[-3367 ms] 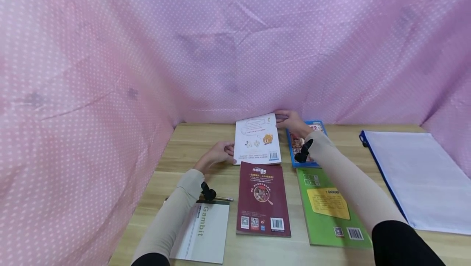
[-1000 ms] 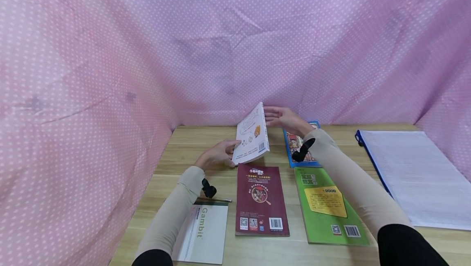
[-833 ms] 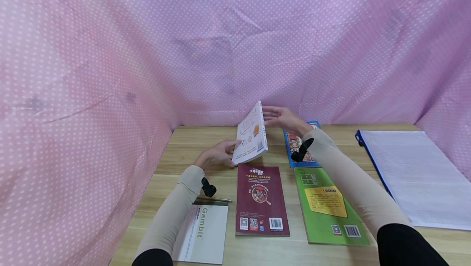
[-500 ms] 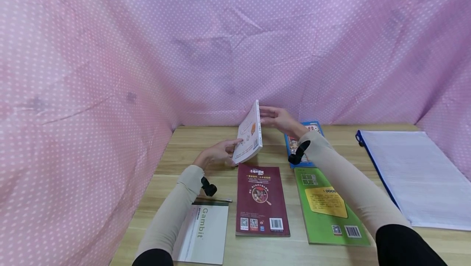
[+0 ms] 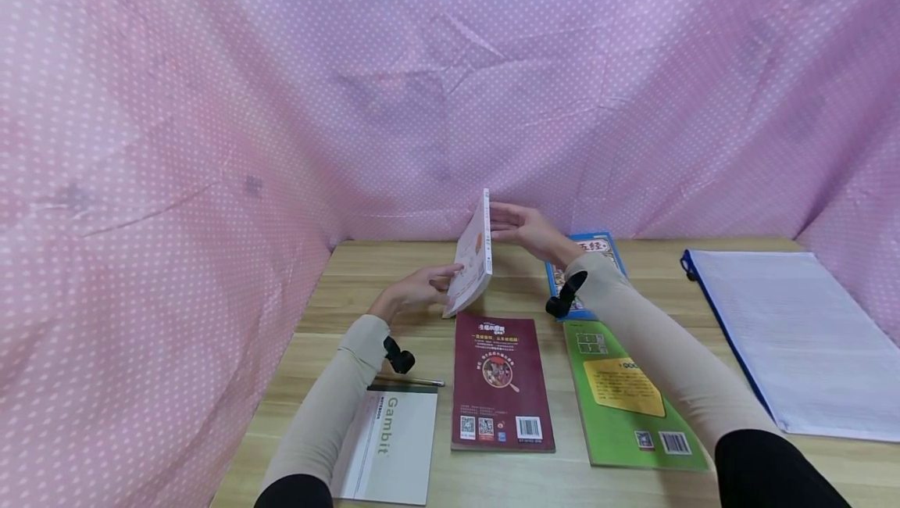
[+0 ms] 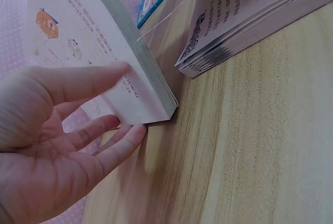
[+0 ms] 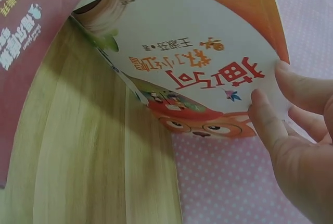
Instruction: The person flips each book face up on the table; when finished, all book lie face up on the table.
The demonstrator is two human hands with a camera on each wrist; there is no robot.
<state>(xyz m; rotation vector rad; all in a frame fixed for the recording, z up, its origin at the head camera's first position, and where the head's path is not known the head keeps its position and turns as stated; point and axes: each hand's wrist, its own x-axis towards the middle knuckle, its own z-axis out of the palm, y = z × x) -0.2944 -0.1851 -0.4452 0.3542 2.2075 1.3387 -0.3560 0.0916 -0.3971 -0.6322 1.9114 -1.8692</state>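
A white book (image 5: 473, 254) stands tilted steeply at the back of the table, its spine up toward the right. My left hand (image 5: 419, 289) pinches its lower left part, the thumb (image 6: 99, 81) lying on the white back cover and other fingers at the lower edge. On the other side, my right hand (image 5: 527, 228) touches the front cover (image 7: 192, 52) with extended fingertips. That cover, in the right wrist view, is white and orange with red characters and a cartoon animal. A maroon book (image 5: 501, 406) lies flat just in front of the tilted book.
A blue-edged book (image 5: 598, 246) lies partly under my right forearm, a green book (image 5: 598, 422) nearer. At left are a Gambit notebook (image 5: 401, 445) and a pen (image 5: 422, 381). A white zip pouch (image 5: 794, 320) lies right. Pink dotted cloth (image 5: 422, 101) hangs behind.
The white book lay flat on the table earlier; its right side has been raised and swung leftward to nearly upright. My right hand has followed it left, while the left hand stays almost in place.
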